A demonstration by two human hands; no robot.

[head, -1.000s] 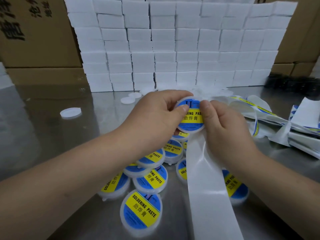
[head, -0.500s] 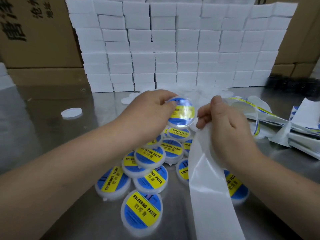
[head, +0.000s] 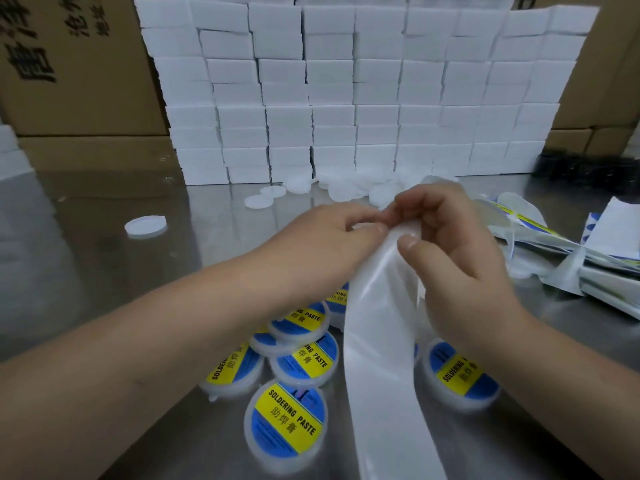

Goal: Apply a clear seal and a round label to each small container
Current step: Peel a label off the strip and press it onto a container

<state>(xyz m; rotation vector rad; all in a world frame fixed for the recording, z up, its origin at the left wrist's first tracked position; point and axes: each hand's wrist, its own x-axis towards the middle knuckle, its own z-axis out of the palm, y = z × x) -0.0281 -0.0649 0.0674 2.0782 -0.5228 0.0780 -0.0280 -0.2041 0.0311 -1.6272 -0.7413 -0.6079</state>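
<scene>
A long white seal strip [head: 379, 368] runs from both hands down to the bottom edge. My right hand [head: 453, 247] grips its top end, thumb on the front. My left hand [head: 329, 237] meets it there, thumb and fingertips pinching at the strip's top; what they pinch is too small to tell. Several round containers with blue and yellow "Soldering Paste" labels [head: 286, 421] lie under my forearms, and one more [head: 462, 374] lies right of the strip. Plain white unlabelled containers [head: 349, 187] lie heaped behind the hands.
A single white container [head: 145, 225] lies at the left on the steel table [head: 86, 271]. A wall of stacked white boxes [head: 363, 98] stands at the back, between brown cartons [head: 76, 71]. Used label sheets [head: 595, 268] are piled at the right.
My left hand no longer holds the labelled container it had up before. It has come across to the top of the strip, beside my right hand.
</scene>
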